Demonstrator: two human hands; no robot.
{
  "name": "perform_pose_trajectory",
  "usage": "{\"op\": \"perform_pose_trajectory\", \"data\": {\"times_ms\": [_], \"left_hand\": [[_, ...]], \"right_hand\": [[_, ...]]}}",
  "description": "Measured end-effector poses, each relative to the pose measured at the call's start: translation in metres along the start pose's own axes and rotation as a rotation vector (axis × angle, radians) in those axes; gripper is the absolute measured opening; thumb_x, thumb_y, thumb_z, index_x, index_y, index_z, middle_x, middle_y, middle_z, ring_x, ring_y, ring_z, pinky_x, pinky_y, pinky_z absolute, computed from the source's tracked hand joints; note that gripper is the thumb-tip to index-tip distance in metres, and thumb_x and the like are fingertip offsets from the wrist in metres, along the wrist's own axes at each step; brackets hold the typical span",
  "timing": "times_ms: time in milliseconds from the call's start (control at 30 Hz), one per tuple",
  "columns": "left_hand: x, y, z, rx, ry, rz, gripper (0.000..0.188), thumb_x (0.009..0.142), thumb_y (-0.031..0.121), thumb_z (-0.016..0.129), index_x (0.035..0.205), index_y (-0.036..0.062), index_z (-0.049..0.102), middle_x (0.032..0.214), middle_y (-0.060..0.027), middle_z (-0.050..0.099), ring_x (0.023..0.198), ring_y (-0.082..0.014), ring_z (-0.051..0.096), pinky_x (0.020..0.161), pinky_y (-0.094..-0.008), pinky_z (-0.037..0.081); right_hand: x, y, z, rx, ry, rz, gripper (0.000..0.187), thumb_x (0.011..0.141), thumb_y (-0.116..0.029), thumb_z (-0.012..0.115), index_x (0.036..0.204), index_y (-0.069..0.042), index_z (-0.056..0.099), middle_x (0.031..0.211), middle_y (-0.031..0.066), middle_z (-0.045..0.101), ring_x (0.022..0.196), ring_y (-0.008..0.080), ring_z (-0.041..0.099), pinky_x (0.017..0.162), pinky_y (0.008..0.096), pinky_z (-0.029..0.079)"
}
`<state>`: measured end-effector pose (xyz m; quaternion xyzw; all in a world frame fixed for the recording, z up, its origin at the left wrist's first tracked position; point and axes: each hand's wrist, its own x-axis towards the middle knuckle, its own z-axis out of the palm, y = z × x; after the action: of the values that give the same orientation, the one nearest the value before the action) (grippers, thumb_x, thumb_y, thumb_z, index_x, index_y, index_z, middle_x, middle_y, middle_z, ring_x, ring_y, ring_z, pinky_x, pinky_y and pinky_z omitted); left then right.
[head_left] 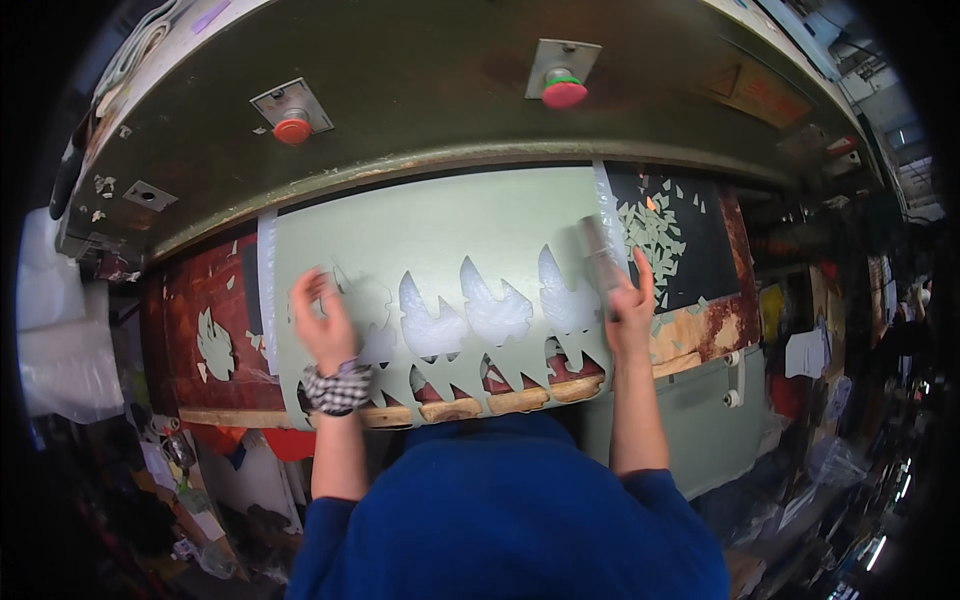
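A pale green sheet [430, 215] lies across the work surface, with a row of jagged, flame-shaped cut-outs along its near part. Over its left side is my left hand [325, 318], with a checked band at the wrist. Its fingers are curled at a thin cut green piece [368, 292], which is smeared by motion. My right hand [632, 297] is at the sheet's right edge, closed round a grey-brown cutting die [596, 250]. The die stands roughly upright and is blurred, so its outline cannot be made out.
A dark green machine beam [420, 90] spans the far side, with a red button [292, 130] and a pink-red button [564, 92]. Small green scraps [655, 240] are heaped at the right. More jagged cut pieces [214, 345] lie on the reddish board at the left.
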<state>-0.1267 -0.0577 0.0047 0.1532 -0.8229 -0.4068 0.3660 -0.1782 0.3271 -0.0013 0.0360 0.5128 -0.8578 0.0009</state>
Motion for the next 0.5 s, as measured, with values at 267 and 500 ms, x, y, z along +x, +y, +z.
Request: {"op": "perform_pose_trajectory", "data": {"times_ms": [267,500], "left_hand": [[-0.083,0.168,0.127,-0.418,-1.094,0.006,0.014,0.091,0.012,0.061,0.101,0.0017,0.059,0.074,-0.0049,0.061,0.067,-0.0104,0.058,0.061,-0.0245,0.048],[-0.097,0.157,0.124,-0.486,-1.066,0.008,0.018,0.099,0.018,0.050,0.097,0.0018,0.057,0.067,-0.0052,0.053,0.059,-0.0101,0.049,0.052,-0.0273,0.041]], "right_hand": [[-0.048,-0.018,-0.021,0.186,0.113,-0.264,0.091,0.077,-0.024,0.074,0.148,-0.005,0.021,0.129,0.0175,0.050,0.121,0.0271,0.050,0.101,0.0383,0.042],[-0.073,-0.010,-0.009,0.686,0.150,-0.025,0.080,0.074,-0.037,0.072,0.141,-0.008,0.039,0.138,0.0171,0.045,0.128,0.0351,0.042,0.110,0.0492,0.034]]}}
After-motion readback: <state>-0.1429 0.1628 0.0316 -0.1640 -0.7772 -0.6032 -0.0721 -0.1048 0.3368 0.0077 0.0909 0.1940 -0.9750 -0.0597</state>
